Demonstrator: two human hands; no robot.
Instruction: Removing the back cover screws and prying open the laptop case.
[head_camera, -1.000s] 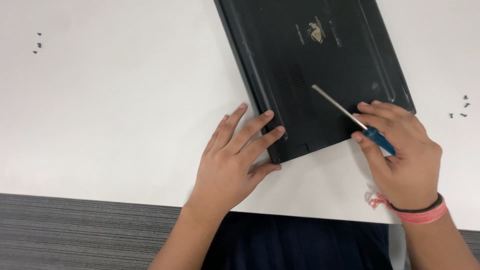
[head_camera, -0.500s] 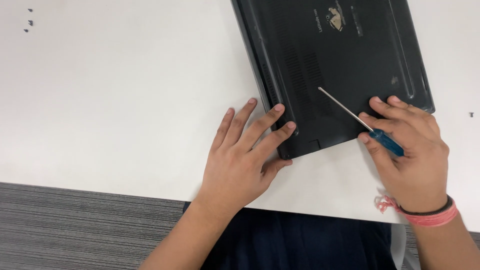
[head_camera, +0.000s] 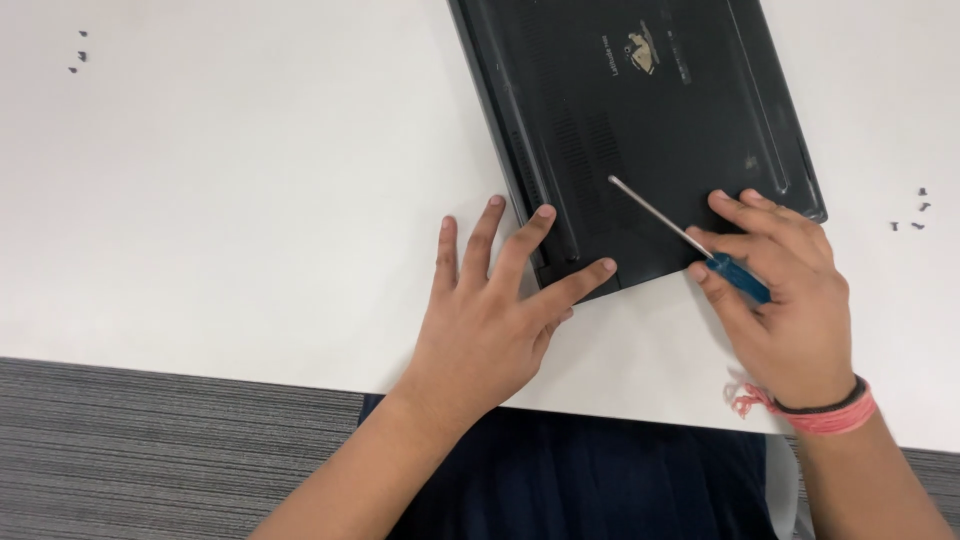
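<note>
Black plastic laptop lies bottom-up, far right on the white table. Left hand splayed flat, pinning its near-left corner; right hand grips a blue-handled thin-shaft screwdriver, tip over the base. Small dark screws far left and more loose screws far right are already out; cover is still on.

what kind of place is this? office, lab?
Probably an office or repair desk: a plain white table over grey striped carpet, a black laptop lying base-up, loose screws, and a blue-handled screwdriver in the right hand.

The laptop lies upside down on the table, with loose screws far left and screws right.
</note>
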